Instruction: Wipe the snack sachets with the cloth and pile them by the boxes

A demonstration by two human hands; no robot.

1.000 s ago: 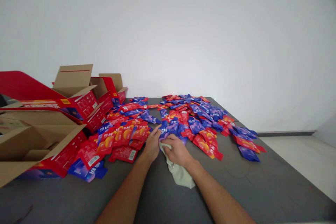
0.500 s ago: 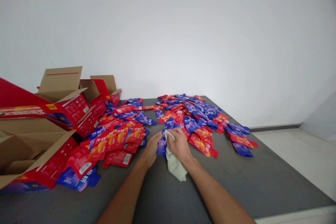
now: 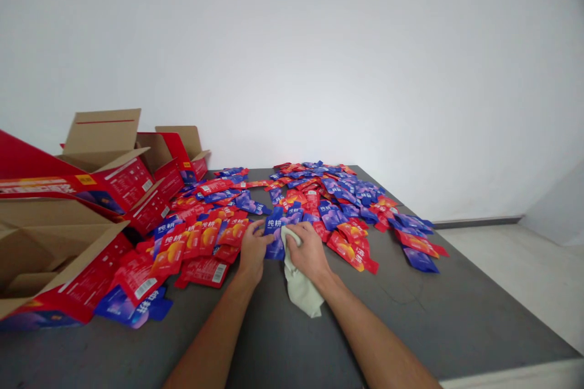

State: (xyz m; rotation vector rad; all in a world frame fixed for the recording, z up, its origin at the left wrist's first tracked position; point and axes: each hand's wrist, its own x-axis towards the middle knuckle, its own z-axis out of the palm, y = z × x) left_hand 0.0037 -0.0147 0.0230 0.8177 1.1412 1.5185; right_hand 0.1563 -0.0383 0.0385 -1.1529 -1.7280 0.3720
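Blue pouch (image 3: 276, 226) is between the two hands, over the middle part of the bench (image 3: 401, 328), nearer to the near edge than the big heap is. Loose end of the pale cloth (image 3: 303, 295) hangs from the right hand (image 3: 310, 252) towards the near edge. This hand is closed around the cloth and presses it at the pouch's right side; its fingers hide the exact contact. The left hand (image 3: 252, 253) pinches the pouch by its left border, with thumb and fingers. Because this hold is only at one border, I think that the pouch could turn or slip if the cloth pushes strongly, and the thin film could crease.

At the left, near the open carton (image 3: 98, 276), overlapping red pouches (image 3: 171, 249) lie beside the left forearm. If the elbow goes outwards, this pile could slide apart.

Towards the right edge lies a small group of pouches (image 3: 420, 260); a careless sweep of the right arm could push it down to the floor (image 3: 502, 255).

Farther, the mixed heap (image 3: 314, 185) reaches almost to the far edge. Similar blue pouches are just behind the held one, so they could be confused.
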